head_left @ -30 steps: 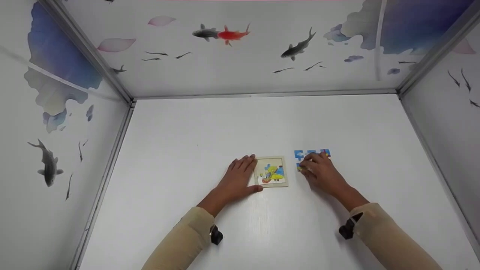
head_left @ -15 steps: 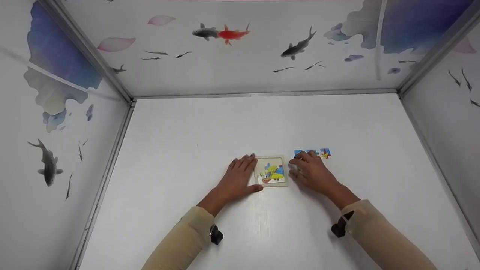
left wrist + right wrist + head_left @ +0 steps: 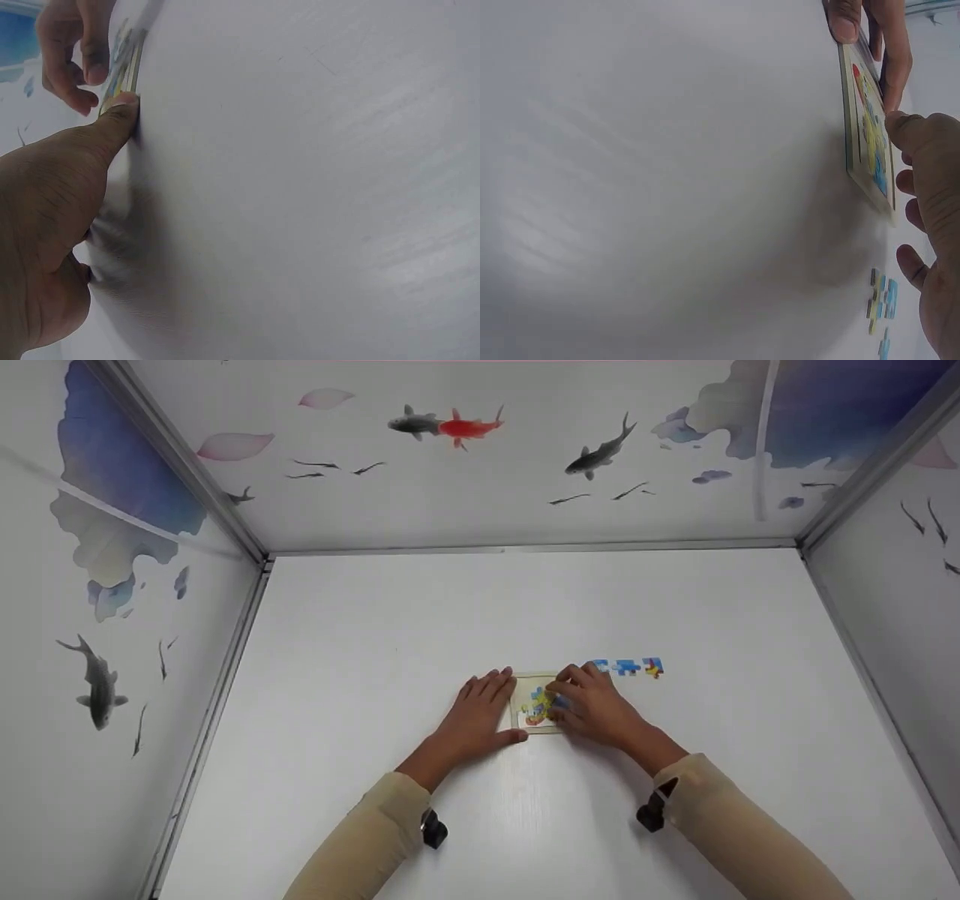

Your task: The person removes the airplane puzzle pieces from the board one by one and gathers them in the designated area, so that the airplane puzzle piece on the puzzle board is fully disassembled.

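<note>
Nearest are two tan sleeves (image 3: 375, 825), each with a small black device (image 3: 434, 830) at the cuff. Past them, the left hand (image 3: 474, 718) lies with fingers straight along the left side of a shallow puzzle tray (image 3: 535, 674), its thumb touching the near left corner. The right hand (image 3: 600, 709) has its fingers bent over the tray's right side (whether a piece is pinched between them, I cannot tell). The tray lies flat on the white surface (image 3: 450, 615) between the hands, with a partly filled yellow-and-blue picture (image 3: 537, 706) in it and bare base toward its far left. Just beyond the right hand, loose puzzle pieces (image 3: 626, 667) lie in a row, the leftmost partly hidden by that hand. Farthest, a back wall (image 3: 480, 514) carries painted fish (image 3: 471, 429).
</note>
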`<state>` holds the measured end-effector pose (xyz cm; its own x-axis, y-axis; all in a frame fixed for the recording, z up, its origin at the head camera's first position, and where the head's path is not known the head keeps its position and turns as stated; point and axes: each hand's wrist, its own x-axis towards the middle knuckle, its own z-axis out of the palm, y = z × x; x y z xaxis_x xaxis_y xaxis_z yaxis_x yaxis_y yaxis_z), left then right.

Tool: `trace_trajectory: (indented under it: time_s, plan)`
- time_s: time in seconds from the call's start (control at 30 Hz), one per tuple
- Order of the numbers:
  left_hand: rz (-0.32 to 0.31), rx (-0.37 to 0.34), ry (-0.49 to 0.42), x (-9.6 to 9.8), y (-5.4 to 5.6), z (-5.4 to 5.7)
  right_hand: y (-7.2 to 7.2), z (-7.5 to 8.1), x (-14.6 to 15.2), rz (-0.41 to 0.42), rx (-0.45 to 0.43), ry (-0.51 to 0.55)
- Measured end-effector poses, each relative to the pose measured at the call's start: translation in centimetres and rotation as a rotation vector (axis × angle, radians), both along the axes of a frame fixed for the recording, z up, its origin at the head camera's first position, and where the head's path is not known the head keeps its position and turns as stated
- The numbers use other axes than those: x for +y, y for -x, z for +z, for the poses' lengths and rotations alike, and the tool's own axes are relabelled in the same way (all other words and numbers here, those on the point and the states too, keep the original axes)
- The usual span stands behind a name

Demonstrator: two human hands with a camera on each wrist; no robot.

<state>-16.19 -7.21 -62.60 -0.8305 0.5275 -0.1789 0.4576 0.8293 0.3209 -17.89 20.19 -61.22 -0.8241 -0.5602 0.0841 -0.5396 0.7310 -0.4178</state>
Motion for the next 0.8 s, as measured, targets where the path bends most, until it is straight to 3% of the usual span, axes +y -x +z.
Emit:
trace_trajectory:
  time_s: [0.27,0.8]
  plan:
    - [-0.008,0.0,-0.012,-0.1,0.0,0.0,0.0,-0.1,-1.3,0.026,-0.001,0.022]
    - [-0.001,-0.012,-0.016,0.0,0.1,0.1,0.1,-0.3,-2.0,0.026,0.014,-0.053]
